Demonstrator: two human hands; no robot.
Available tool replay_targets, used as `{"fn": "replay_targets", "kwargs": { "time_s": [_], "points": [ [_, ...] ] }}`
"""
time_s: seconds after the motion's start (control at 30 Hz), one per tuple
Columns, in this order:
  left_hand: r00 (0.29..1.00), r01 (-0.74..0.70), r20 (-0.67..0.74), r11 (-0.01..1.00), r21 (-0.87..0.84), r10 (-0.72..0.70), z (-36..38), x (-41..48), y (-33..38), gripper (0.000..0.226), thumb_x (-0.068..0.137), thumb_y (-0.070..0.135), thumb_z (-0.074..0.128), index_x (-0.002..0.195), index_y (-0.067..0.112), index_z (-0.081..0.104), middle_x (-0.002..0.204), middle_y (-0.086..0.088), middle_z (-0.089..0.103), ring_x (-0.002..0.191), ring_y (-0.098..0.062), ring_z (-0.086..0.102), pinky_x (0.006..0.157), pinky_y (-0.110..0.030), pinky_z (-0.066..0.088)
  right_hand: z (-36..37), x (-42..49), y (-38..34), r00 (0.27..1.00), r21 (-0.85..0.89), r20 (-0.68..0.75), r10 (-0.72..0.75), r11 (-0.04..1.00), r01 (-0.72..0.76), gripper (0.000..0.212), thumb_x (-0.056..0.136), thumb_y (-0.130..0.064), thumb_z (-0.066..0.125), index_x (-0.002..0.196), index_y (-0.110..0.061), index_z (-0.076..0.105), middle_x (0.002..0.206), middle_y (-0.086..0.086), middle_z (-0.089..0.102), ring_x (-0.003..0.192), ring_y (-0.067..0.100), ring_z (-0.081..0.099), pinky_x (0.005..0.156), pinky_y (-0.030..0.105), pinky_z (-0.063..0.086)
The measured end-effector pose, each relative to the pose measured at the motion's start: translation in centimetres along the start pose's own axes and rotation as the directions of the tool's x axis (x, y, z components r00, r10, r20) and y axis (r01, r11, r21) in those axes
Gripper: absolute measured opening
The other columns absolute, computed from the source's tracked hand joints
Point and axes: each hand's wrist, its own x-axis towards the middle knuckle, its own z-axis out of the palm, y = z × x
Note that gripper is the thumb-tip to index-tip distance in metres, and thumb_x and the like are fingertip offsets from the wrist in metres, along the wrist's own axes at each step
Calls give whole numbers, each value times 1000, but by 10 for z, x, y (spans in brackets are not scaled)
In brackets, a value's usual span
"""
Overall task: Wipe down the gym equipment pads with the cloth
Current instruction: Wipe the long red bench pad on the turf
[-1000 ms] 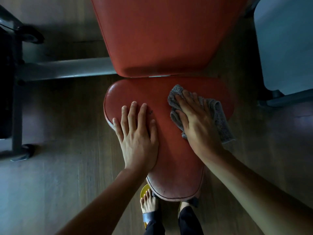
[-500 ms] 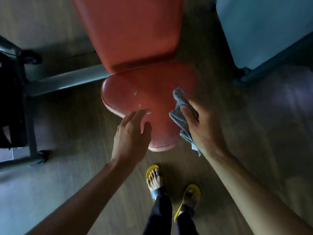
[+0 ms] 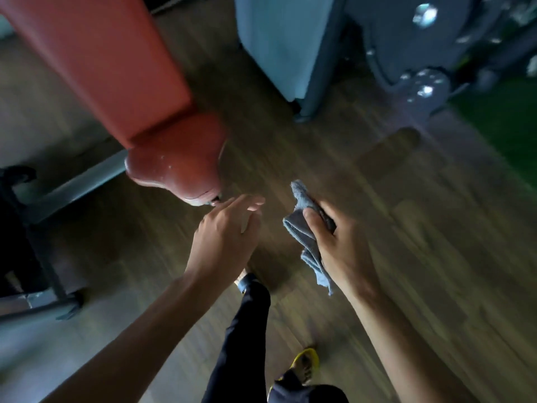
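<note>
1. Both hands were out over the wooden floor (image 3: pixel 377 175), neither one resting on a pad.
2. Left hand (image 3: pixel 223 239) was released: its fingers reached forward, loosely straight, and held nothing. Its fingertips (image 3: pixel 257 202) lay just beside the narrow front end of the red seat pad (image 3: pixel 177 167); with the blur I could not tell whether any of them touched it.
3. Right hand (image 3: pixel 345 251) grasped the grey-blue cloth (image 3: pixel 300 228), with the thumb pressed across the fold and the fingers curled behind. One end of the cloth stuck up past the thumb and the other hung below the palm.
4. The cloth was in the air over the floor, to the right of the seat pad's front end and touching no pad.
5. The red back pad (image 3: pixel 96 62) rose from the seat pad's rear edge toward the upper left.
6. A grey frame bar (image 3: pixel 72 187) ran leftward from under the seat pad.
7. A pale blue panel (image 3: pixel 276 45) stood further back, well apart from the cloth, with blurred dark grey machinery (image 3: pixel 421 53) to its right.
8. Below the hands, a leg in dark trousers (image 3: pixel 247 330) and a foot in a yellow sandal (image 3: pixel 305 363) showed above the floor.
</note>
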Motion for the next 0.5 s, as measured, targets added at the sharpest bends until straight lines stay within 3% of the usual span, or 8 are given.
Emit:
{"fn": "replay_targets", "kwargs": {
  "time_s": [0.13,0.23,0.33,0.4,0.5],
  "points": [
    [986,-117,124,993,20,114,19,-76,88,34,88,39,46,112,32,70,112,11,72,101,-13,68,87,-41,55,-91,-102,-4,985,69,-175,4,998,8,15,101,-31,55,97,-22,67,77,-10,67,68,4,66,58,26,54],
    [950,-232,226,971,51,216,40,-134,158,33,91,36,49,113,27,72,112,3,73,101,-21,69,88,-38,54,-158,-180,1,962,130,-269,53,991,-18,20,102,-29,54,111,-17,67,89,-7,69,71,-4,66,58,13,48],
    [879,-374,337,926,52,336,66,-181,223,37,92,42,45,118,33,70,118,8,72,107,-18,68,92,-38,53,-218,-245,16,915,86,-398,65,996,-34,29,102,-32,53,127,-22,65,108,-9,70,91,-5,65,72,3,43],
    [826,-456,401,888,61,396,85,-202,263,35,96,43,44,119,35,68,119,7,71,109,-19,67,93,-35,51,-255,-281,26,870,52,-489,67,997,-48,28,101,-30,54,127,-25,64,103,-12,69,90,-6,63,73,4,41],
    [784,-521,439,850,80,439,113,-222,318,28,98,33,53,119,28,70,117,-1,72,109,-24,65,88,-28,43,-301,-322,43,794,94,-597,113,993,-71,28,101,-31,55,126,-25,66,96,-13,70,86,0,65,73,19,45]
  ]
}}
